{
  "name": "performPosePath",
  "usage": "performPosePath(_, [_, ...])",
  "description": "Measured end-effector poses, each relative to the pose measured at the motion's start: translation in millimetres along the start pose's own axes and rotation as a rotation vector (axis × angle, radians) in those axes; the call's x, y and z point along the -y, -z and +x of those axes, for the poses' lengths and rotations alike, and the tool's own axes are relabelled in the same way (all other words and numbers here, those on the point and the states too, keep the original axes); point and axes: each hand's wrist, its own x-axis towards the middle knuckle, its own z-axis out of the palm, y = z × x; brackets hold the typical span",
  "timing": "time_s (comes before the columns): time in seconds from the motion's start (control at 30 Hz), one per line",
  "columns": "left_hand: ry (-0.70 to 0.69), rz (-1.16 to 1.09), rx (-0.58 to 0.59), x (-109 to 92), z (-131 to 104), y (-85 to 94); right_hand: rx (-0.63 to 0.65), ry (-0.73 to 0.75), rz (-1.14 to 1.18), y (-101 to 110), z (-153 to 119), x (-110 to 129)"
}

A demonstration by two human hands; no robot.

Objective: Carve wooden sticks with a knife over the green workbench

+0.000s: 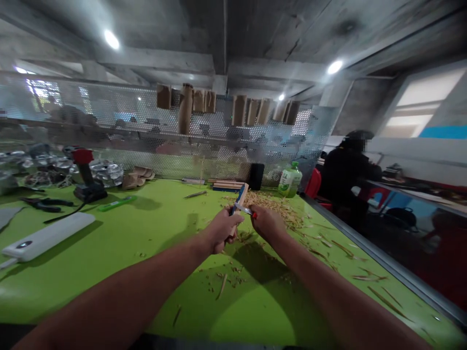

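Note:
My left hand (221, 228) is closed around the lower part of a wooden strip (242, 194) with one blue face, which points up and away from me. My right hand (268, 222) grips a knife (243, 209) with a red part at its handle; the blade lies across the strip just above my left thumb. Pale wood shavings (288, 206) are heaped behind and to the right of my right hand. More wood strips with a blue side (228, 186) lie at the back of the green table (146, 287).
On the left are a cordless drill (87, 175), pliers (47, 204), a green-handled tool (116, 203) and a white elongated device (51, 236). A green bottle (291, 180) and a black phone-like slab (257, 176) stand before the perforated metal screen (168, 146). Another person (346, 167) sits at the right.

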Motion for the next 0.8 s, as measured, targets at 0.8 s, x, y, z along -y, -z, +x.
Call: performPosePath(0.8, [0.020, 0.066, 0.214, -12, -29, -9.0, -0.011, -0.384, 0.102, -8, 31, -97])
